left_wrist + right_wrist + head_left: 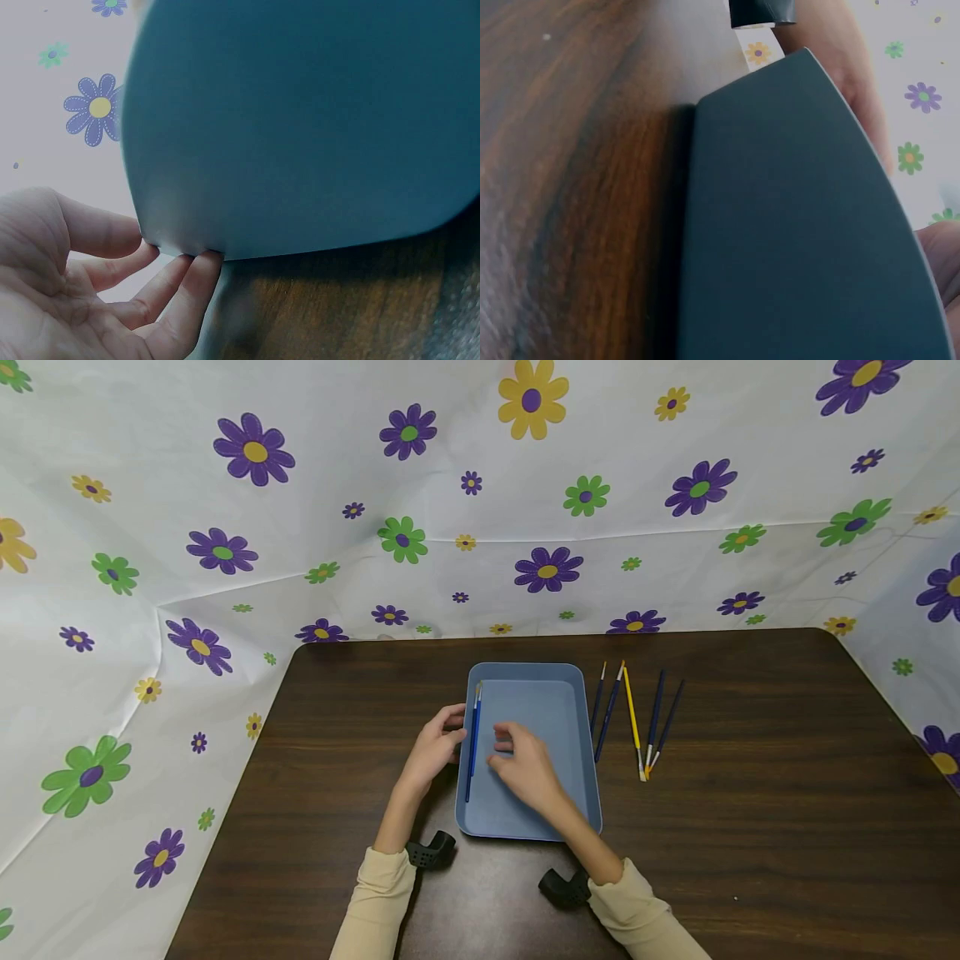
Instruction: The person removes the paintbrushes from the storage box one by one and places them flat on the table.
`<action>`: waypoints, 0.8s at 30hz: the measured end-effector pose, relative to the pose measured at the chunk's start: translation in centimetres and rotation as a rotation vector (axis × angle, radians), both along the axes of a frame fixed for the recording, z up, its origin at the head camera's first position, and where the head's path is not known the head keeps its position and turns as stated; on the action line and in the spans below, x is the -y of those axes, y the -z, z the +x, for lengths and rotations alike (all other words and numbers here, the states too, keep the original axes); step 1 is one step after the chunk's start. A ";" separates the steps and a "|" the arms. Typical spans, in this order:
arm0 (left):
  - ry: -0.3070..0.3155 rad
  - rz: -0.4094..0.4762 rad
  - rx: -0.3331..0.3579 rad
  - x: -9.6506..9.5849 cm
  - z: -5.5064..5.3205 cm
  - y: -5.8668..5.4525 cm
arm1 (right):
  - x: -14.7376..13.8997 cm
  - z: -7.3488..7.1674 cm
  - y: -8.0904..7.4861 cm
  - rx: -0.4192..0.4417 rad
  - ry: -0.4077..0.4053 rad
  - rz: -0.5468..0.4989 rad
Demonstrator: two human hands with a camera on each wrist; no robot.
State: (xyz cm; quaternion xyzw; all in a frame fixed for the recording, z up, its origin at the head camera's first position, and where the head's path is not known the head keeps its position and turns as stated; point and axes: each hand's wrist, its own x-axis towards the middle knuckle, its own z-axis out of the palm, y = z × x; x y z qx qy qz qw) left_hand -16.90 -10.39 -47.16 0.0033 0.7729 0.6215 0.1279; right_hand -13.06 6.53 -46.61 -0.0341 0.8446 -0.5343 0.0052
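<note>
A blue-grey tray (525, 818) lies on the dark wooden table. Two slim paintbrushes, a blue one (476, 735) and a darker one (468, 785), lie side by side along its left inner wall, bristles toward the far end. My left hand (429, 752) holds the tray's left side; in the left wrist view its thumb and fingers (199, 289) meet at the rim. Over the inside of the tray hovers my right hand (527, 768), fingers loosely bent, with nothing visible in them. The right wrist view mostly shows the tray's outer wall (795, 217).
Right of the tray lie several more paintbrushes: a yellow one (632, 706), dark blue ones (610, 714) beside the tray and others (655, 718) farther right. A white flowered cloth (465, 568) hangs behind the table. Black bands (431, 850) sit on both wrists.
</note>
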 end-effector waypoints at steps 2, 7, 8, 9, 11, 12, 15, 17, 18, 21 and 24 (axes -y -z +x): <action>0.000 0.001 0.003 0.0 0.0 0.0 | 0.2 0.0 0.1 0.003 -0.008 0.003; 0.006 -0.007 -0.003 0.0 0.0 0.1 | 0.6 0.1 0.2 0.002 -0.039 0.006; 0.008 -0.006 -0.004 0.0 0.0 0.2 | 0.7 0.1 0.2 0.004 -0.046 0.000; 0.010 -0.006 -0.006 0.1 0.0 0.2 | 0.8 0.1 0.2 0.005 -0.056 -0.003; 0.011 -0.005 -0.001 0.1 0.0 0.2 | 0.9 0.1 0.3 0.009 -0.074 -0.017; 0.013 -0.005 -0.001 0.1 0.0 0.2 | 1.0 0.1 0.3 0.010 -0.083 -0.023; 0.014 -0.002 0.003 0.1 0.0 0.1 | 1.3 0.2 0.4 0.025 -0.103 -0.041; 0.014 -0.004 0.002 0.1 0.0 0.0 | 1.5 0.2 0.4 0.039 -0.109 -0.048; 0.014 -0.005 0.002 0.1 0.0 0.0 | 1.6 0.3 0.3 0.044 -0.110 -0.048; 0.014 -0.007 0.001 0.1 -0.1 0.0 | 1.7 0.3 0.3 0.057 -0.110 -0.055; 0.016 -0.007 0.002 0.2 -0.1 0.0 | 1.9 0.3 0.3 0.061 -0.112 -0.063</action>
